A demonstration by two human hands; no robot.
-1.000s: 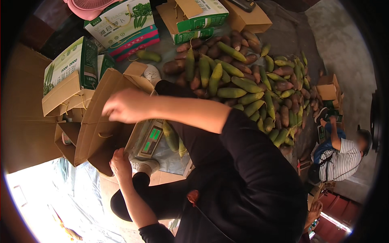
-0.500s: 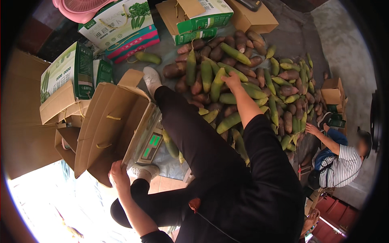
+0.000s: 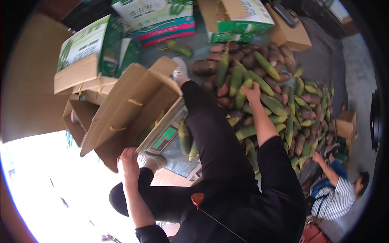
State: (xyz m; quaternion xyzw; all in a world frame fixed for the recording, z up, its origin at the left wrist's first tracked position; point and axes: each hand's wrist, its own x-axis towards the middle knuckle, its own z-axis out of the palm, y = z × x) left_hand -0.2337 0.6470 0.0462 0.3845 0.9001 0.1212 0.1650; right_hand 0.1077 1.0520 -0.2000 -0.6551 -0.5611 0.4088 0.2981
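Observation:
My right hand (image 3: pixel 253 92) reaches into a pile on the ground and grips the upper end of a green radish (image 3: pixel 241 96), its fingers closed round it. More green radishes (image 3: pixel 266 65) and brownish-red, potato-like roots (image 3: pixel 204 67) lie around it. At the left, my left hand (image 3: pixel 128 160) pinches the near lower edge of an open cardboard box (image 3: pixel 117 109) with yellow cord handles. Inside that box, a little green shows in the shadow. Beside the box, a scale (image 3: pixel 165 137) glows with green digits.
Printed cartons (image 3: pixel 85 48) stand at the far left, and more boxes (image 3: pixel 239 24) at the back. Loose radishes (image 3: pixel 184 137) lie by my leg, between scale and pile. A co-worker in a striped shirt (image 3: pixel 335 200) reaches toward the pile at the right.
The view has shifted, so the scene sits farther right in the picture. My right hand stays on the radish, and my left hand stays at the box edge. Green now shows inside the box.

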